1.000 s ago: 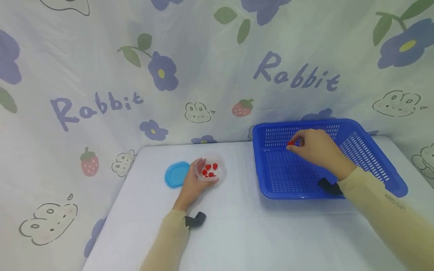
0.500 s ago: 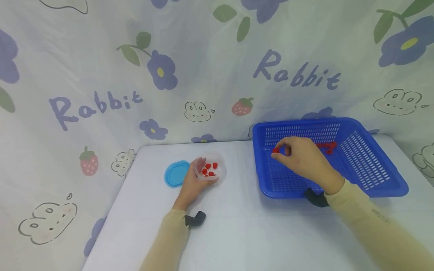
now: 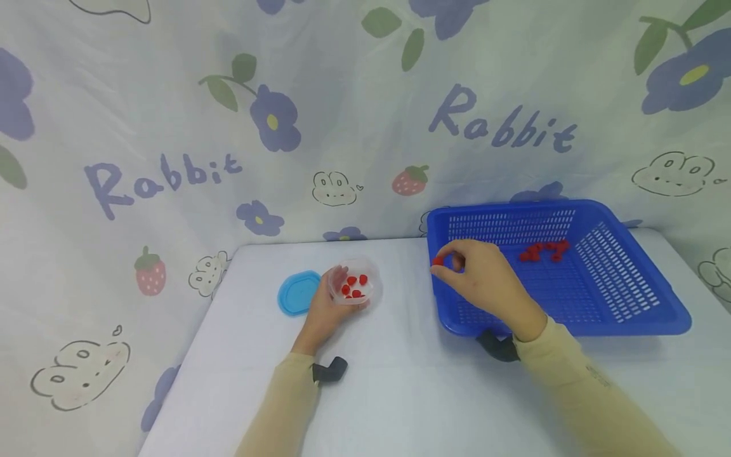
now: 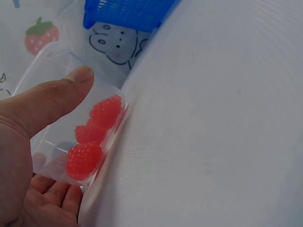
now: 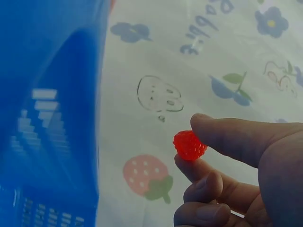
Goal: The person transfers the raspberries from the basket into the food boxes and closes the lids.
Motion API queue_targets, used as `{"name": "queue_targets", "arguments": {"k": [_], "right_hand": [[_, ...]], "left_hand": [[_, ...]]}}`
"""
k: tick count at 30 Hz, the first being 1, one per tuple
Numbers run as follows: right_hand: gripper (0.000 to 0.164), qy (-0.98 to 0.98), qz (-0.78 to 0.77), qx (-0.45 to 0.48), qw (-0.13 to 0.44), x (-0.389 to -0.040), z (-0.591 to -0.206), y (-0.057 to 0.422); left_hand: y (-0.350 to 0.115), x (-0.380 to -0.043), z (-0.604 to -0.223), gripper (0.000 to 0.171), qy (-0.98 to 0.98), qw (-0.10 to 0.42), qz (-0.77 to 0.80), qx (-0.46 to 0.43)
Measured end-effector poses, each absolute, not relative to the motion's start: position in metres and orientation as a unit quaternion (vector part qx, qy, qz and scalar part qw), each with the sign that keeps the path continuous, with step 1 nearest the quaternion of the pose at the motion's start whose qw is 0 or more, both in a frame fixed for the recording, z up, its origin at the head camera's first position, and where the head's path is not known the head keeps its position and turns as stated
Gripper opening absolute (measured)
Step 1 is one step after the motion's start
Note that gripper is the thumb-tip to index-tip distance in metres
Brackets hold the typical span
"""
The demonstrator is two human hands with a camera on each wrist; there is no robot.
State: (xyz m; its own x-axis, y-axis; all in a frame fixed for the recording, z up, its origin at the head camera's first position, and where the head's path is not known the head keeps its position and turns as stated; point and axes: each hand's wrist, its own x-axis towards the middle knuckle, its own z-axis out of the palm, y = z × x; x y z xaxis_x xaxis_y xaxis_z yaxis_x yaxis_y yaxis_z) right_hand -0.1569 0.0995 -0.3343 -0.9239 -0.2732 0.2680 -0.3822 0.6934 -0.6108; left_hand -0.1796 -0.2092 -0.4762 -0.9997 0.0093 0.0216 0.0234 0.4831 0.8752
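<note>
Between thumb and forefinger, my right hand (image 3: 485, 279) pinches one red raspberry (image 5: 190, 145), over the left rim of the blue basket (image 3: 571, 304). More raspberries (image 3: 545, 249) lie in a loose group on the basket floor toward its back. On the table to the left, my left hand (image 3: 331, 314) grips a clear plastic container (image 4: 61, 66) around its side, thumb across the wall. Several raspberries (image 4: 85, 161) lie at the bottom of that container, as the left wrist view shows. Part of the left fingers is hidden behind the container.
A light blue lid (image 3: 298, 294) lies on the white table (image 3: 394, 393) just left of the container. Behind the table hangs a printed curtain (image 3: 342, 95) with flowers and rabbits, close to the basket's back rim.
My right hand has moved left from over the basket's middle to its left rim, carrying the raspberry. The raspberries in the basket have come into view. My left hand stays put.
</note>
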Motion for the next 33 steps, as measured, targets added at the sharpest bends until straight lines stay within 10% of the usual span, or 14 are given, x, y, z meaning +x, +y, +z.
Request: {"name": "queue_targets", "arguments": {"k": [33], "right_hand": [[0.019,-0.893,0.419,0.143,0.079,-0.162,-0.361,0.011]], "left_hand": [[-0.207,-0.18,-0.478,0.098,-0.866,0.011,-0.499,-0.003]]}}
